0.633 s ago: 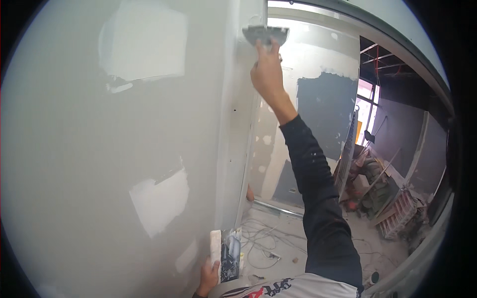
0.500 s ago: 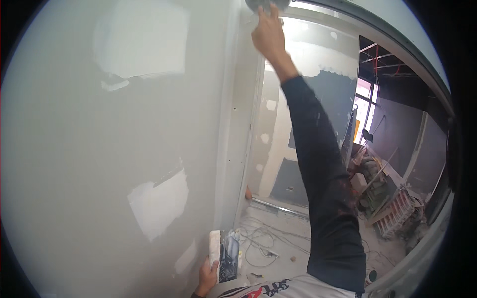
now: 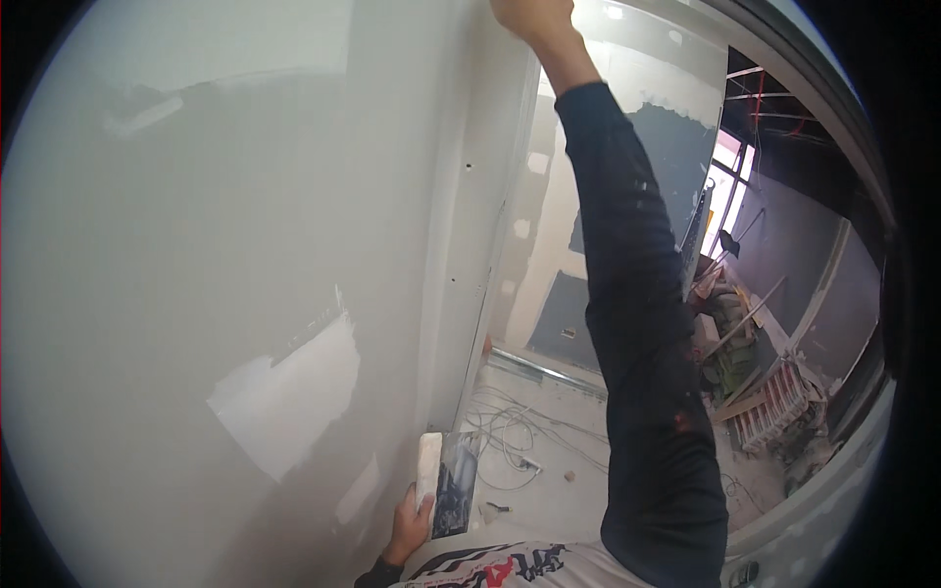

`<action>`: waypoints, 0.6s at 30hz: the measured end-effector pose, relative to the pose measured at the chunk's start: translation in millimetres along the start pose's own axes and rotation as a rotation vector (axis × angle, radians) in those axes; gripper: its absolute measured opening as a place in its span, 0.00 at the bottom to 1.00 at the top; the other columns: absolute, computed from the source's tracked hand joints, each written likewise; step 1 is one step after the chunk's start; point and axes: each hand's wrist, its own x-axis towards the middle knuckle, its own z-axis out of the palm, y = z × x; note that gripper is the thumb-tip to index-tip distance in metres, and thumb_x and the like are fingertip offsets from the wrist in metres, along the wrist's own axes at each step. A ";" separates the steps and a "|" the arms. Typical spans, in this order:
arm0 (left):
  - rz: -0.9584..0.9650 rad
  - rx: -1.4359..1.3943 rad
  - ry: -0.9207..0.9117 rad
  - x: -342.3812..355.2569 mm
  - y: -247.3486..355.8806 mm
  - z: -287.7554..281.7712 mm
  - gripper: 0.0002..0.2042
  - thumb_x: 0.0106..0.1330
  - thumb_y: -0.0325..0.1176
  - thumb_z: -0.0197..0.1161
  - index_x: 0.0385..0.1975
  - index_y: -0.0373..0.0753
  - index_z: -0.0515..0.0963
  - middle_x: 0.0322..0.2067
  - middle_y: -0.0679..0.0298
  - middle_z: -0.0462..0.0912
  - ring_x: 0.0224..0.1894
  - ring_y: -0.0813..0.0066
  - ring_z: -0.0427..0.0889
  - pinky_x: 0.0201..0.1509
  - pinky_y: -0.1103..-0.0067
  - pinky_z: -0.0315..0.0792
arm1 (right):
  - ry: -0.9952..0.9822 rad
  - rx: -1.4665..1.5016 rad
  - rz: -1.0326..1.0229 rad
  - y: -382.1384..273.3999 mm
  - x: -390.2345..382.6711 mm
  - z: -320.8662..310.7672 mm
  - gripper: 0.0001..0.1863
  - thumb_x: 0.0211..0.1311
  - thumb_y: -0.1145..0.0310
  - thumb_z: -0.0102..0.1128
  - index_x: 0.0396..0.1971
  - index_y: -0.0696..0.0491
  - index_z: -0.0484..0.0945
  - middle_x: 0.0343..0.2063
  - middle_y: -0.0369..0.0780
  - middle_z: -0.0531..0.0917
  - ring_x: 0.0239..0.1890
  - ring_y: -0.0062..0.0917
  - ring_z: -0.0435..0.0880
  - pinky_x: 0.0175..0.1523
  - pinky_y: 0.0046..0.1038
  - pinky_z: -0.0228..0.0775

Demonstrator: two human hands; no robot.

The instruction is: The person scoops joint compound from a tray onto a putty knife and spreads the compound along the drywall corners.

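Note:
My left hand (image 3: 412, 521), low in the picture, is closed around the pale edge grip of a wide filling knife (image 3: 454, 490). The dark rectangular blade is smeared with white and points away from the wall. My right arm, in a dark sleeve, reaches far up, and my right hand (image 3: 542, 22) is at the top edge beside the wall corner. Its fingers and whatever they hold are cut off. The grey wall (image 3: 245, 206) on the left carries white filler patches (image 3: 294, 392). Beside it runs a pale door jamb (image 3: 461, 230) with small screw holes.
Cables (image 3: 510, 421) lie coiled on the dusty floor beyond the opening, near a small tool (image 3: 498, 508). A metal floor track (image 3: 544, 367) crosses below a patched panel (image 3: 559, 314). Piled materials and a white slatted rack (image 3: 774, 404) stand at the right, before a window (image 3: 727, 186).
The view has shifted, so the wall patches sit further left. My right hand has moved up toward the top edge, and the rounded grey tool under its fingers has left the picture.

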 end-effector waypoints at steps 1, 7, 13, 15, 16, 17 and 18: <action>-0.013 0.004 0.002 0.3 -1.5 -2.2 0.15 0.78 0.38 0.55 0.52 0.31 0.74 0.34 0.42 0.84 0.40 0.41 0.86 0.41 0.63 0.77 | 0.036 0.051 0.003 -7.3 -24.4 -1.0 0.21 0.54 0.79 0.55 0.50 0.67 0.78 0.65 0.63 0.69 0.54 0.58 0.81 0.58 0.48 0.78; -0.055 0.067 -0.046 6.5 -10.9 -0.9 0.15 0.78 0.40 0.55 0.50 0.32 0.74 0.30 0.43 0.82 0.35 0.41 0.85 0.36 0.61 0.75 | 0.021 0.000 -0.002 -34.2 -149.4 -7.9 0.33 0.50 0.82 0.57 0.62 0.66 0.71 0.66 0.58 0.68 0.41 0.55 0.85 0.46 0.48 0.80; -0.054 0.081 -0.014 1.0 -20.3 -1.2 0.15 0.78 0.41 0.55 0.47 0.34 0.75 0.26 0.46 0.81 0.31 0.44 0.84 0.33 0.62 0.73 | -0.070 -0.004 0.086 -54.3 -241.0 -2.3 0.33 0.49 0.85 0.58 0.61 0.69 0.71 0.71 0.58 0.64 0.31 0.50 0.86 0.38 0.42 0.82; -0.059 0.076 -0.020 -0.8 -21.6 0.8 0.15 0.78 0.41 0.55 0.47 0.33 0.75 0.27 0.46 0.81 0.31 0.45 0.84 0.34 0.62 0.73 | -0.115 -0.013 0.137 -58.5 -263.3 -7.1 0.33 0.50 0.84 0.57 0.62 0.67 0.71 0.71 0.56 0.65 0.33 0.50 0.86 0.36 0.42 0.81; -0.062 0.081 -0.026 -1.6 -23.2 1.3 0.15 0.78 0.41 0.55 0.47 0.33 0.75 0.27 0.46 0.81 0.31 0.45 0.84 0.34 0.62 0.73 | -0.138 -0.025 0.154 -60.9 -273.6 -8.7 0.33 0.50 0.85 0.56 0.63 0.67 0.70 0.71 0.56 0.64 0.33 0.51 0.86 0.35 0.42 0.81; -0.086 0.082 -0.024 -3.3 -24.7 2.3 0.15 0.78 0.41 0.55 0.47 0.33 0.75 0.27 0.46 0.81 0.31 0.45 0.85 0.34 0.63 0.74 | -0.163 -0.034 0.170 -63.6 -283.4 -10.0 0.33 0.51 0.85 0.56 0.63 0.67 0.70 0.72 0.56 0.64 0.32 0.51 0.86 0.35 0.43 0.81; -0.110 0.084 -0.022 -5.1 -25.9 3.1 0.15 0.78 0.40 0.55 0.47 0.33 0.75 0.27 0.46 0.82 0.31 0.46 0.85 0.35 0.63 0.74 | -0.167 -0.031 0.178 -66.2 -293.0 -10.5 0.33 0.51 0.85 0.56 0.63 0.67 0.70 0.72 0.56 0.64 0.32 0.51 0.86 0.35 0.43 0.81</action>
